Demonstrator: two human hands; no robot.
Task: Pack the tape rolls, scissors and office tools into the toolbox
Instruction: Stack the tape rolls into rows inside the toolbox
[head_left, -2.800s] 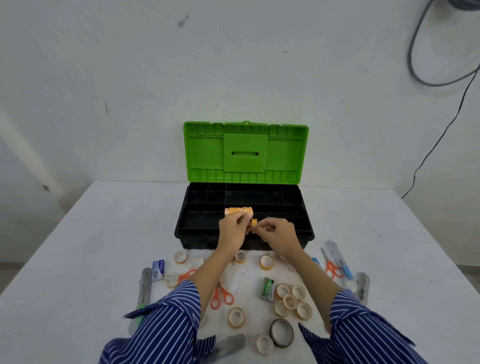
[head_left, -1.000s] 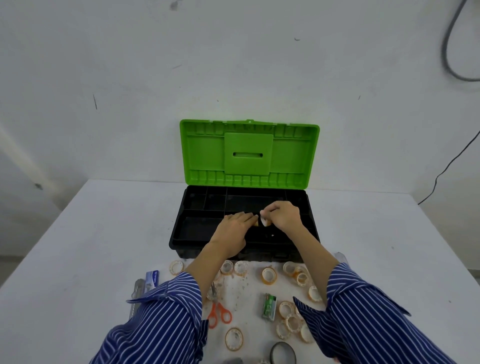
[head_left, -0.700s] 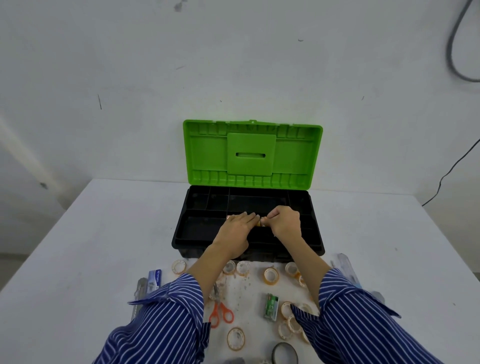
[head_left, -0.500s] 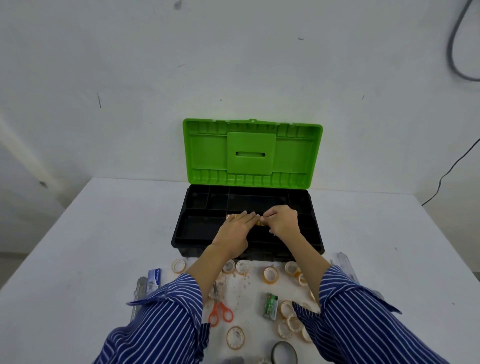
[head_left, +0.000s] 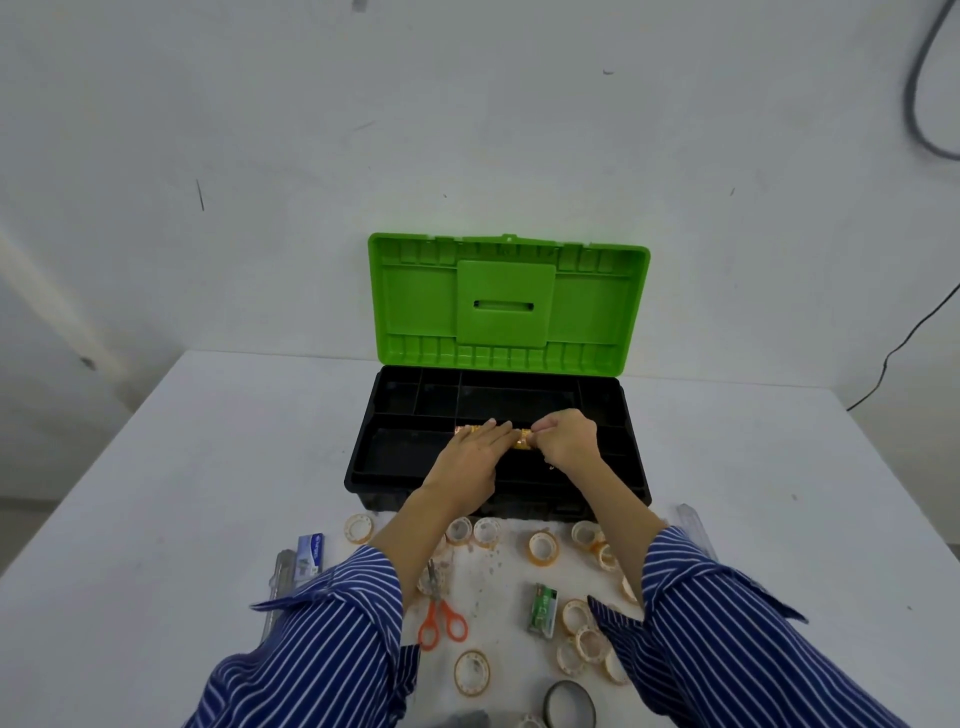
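Lying under both hands (head_left: 470, 454) (toolbox (head_left: 363, 457)): tape rolls (head_left: 521, 439)

White table (head_left: 171, 499) against a scuffed white wall (head_left: 260, 130), grey cable (head_left: 922, 98) and thin black wire (head_left: 906, 343) at right

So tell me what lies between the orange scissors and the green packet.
Head view: bare white table with brownish specks lies between the orange scissors and the green packet; no tape roll there.
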